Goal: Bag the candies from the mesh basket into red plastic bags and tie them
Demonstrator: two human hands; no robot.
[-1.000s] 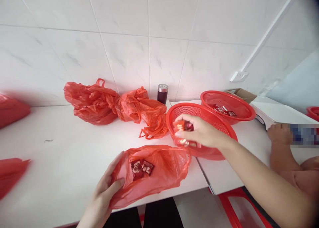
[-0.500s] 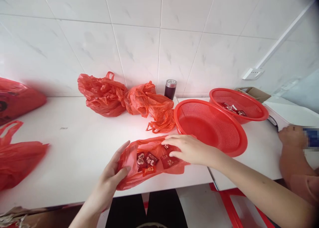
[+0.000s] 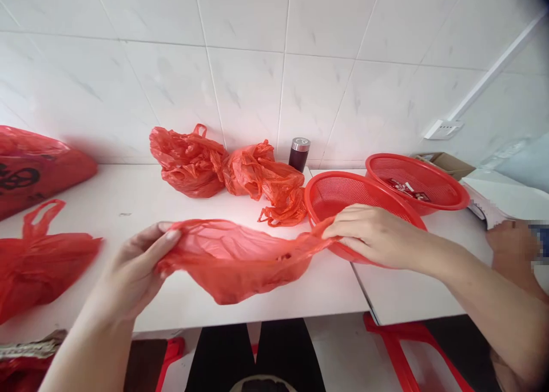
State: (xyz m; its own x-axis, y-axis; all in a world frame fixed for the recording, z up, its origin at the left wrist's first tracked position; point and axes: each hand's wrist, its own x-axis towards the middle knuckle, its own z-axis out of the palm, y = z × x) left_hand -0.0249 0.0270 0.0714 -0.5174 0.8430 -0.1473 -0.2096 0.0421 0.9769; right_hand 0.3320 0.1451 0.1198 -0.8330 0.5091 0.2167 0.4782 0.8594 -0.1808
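Note:
A thin red plastic bag [image 3: 253,278] is stretched sideways between my two hands, over the front of the white table. My left hand [image 3: 139,266] pinches its left end, thumb on top. At the other end, my right hand [image 3: 371,235] grips the bunched plastic, in front of a red mesh basket [image 3: 338,180]. The bag's mouth gapes a little between them. Its contents are mostly hidden behind the front side; only a small dark patch shows through the opening.
Knotted red bags [image 3: 191,166] stand against the tiled wall, beside a dark tumbler [image 3: 299,155]. A second red basket [image 3: 446,189] holds several small packets [image 3: 407,189]. More red bags [image 3: 51,266] lie at left. Another person's hand [image 3: 512,240] rests at the right.
Both hands have moved apart and now hold the bag by its ends. The bag is pulled taut and raised, and the wrapped sweets seen inside before are now hidden.

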